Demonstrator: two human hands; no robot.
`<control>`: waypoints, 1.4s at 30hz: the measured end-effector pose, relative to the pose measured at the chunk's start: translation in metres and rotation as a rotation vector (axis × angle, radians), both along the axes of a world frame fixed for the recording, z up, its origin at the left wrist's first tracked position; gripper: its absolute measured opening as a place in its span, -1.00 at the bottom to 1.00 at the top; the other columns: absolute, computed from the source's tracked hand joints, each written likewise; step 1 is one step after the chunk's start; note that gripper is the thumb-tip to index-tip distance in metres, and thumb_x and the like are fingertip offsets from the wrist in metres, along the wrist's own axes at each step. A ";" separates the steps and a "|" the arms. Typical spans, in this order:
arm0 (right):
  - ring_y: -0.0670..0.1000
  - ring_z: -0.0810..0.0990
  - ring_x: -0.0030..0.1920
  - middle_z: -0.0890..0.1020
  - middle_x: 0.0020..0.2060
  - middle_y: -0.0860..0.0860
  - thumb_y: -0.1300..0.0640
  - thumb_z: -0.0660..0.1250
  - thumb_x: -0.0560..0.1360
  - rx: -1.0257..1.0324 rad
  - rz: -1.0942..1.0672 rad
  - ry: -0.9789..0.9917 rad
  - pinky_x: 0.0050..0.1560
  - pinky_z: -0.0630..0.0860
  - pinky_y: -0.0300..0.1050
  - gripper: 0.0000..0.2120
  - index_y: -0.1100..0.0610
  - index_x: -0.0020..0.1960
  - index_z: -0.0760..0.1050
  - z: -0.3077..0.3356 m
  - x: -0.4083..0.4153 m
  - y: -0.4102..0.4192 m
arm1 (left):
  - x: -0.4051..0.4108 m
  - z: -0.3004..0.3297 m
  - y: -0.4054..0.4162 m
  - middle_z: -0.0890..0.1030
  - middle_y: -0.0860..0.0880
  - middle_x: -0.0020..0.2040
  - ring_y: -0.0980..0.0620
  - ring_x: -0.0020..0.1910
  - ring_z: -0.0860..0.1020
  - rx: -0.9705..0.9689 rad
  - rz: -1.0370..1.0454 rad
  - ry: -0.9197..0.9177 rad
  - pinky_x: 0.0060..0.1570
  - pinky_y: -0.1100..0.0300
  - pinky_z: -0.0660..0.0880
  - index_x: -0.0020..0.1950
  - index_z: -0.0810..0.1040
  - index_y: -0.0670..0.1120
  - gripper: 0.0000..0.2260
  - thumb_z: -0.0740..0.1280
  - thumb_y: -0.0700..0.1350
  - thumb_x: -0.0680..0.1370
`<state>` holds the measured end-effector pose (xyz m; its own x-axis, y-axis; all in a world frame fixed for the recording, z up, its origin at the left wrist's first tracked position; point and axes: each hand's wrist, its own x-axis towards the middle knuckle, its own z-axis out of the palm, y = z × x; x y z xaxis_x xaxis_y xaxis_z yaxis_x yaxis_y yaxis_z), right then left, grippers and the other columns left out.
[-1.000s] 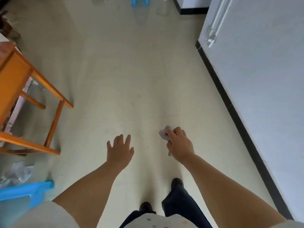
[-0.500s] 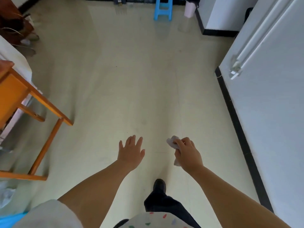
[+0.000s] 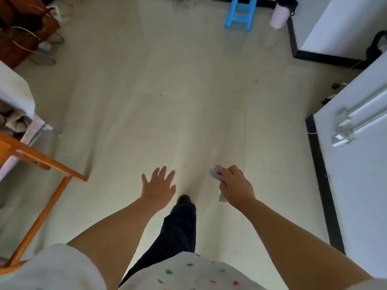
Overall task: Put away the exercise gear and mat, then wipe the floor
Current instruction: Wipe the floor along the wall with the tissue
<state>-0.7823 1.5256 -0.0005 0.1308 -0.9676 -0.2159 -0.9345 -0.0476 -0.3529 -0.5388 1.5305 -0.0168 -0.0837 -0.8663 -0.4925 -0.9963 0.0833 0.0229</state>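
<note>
The person stood upright on the pale floor (image 3: pixel 188 114), one dark shoe (image 3: pixel 183 199) stepped forward, with both arms stretched out ahead. The right hand (image 3: pixel 235 188) was closed around a small crumpled pale cloth (image 3: pixel 215 172), which poked out past the fingers and hung a little below the palm. The left hand (image 3: pixel 159 185) was empty, its fingers spread wide and palm down, gripping nothing.

No mat or exercise gear showed anywhere on the open floor, so the putting away seemed done and the wiping step was the one in hand. The cloth was held well above the floor, not touching it.

The next move likely called for crouching or bending down to bring the cloth flat onto the floor, then sweeping it across the bare stretch ahead. An orange wooden frame (image 3: pixel 44 162) stood to the left, a white wall (image 3: pixel 360 185) with a black baseboard to the right, and a blue stool (image 3: pixel 240 14) far ahead.
</note>
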 end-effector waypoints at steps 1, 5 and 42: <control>0.00 0.41 0.17 0.42 0.13 0.00 0.17 0.13 0.55 -0.004 -0.034 -0.006 -0.13 0.43 -0.18 -0.65 -0.01 0.33 0.35 0.002 -0.001 -0.027 | 0.001 0.001 -0.030 -0.11 -0.01 0.58 -0.03 0.55 -0.11 0.010 -0.022 -0.006 0.46 -0.22 -0.05 0.56 -0.10 0.06 -0.52 -0.08 0.09 0.65; -0.01 0.40 0.17 0.41 0.15 0.00 0.16 0.13 0.57 0.007 -0.166 0.014 -0.15 0.37 -0.18 -0.68 -0.01 0.31 0.35 0.019 -0.020 -0.124 | -0.011 0.021 -0.153 -0.10 -0.02 0.58 -0.04 0.55 -0.10 -0.009 -0.096 -0.007 0.46 -0.22 -0.03 0.56 -0.07 0.07 -0.52 -0.08 0.09 0.65; 0.04 0.41 0.14 0.43 0.12 0.05 0.15 0.17 0.56 -0.096 -0.320 0.025 -0.16 0.45 -0.13 -0.69 0.05 0.30 0.40 0.033 -0.243 -1.072 | -0.246 0.044 -1.144 0.28 -0.09 0.45 -0.06 0.42 0.28 -0.191 -0.190 0.085 0.38 -0.20 0.13 0.48 0.23 0.02 -0.59 0.07 0.03 0.63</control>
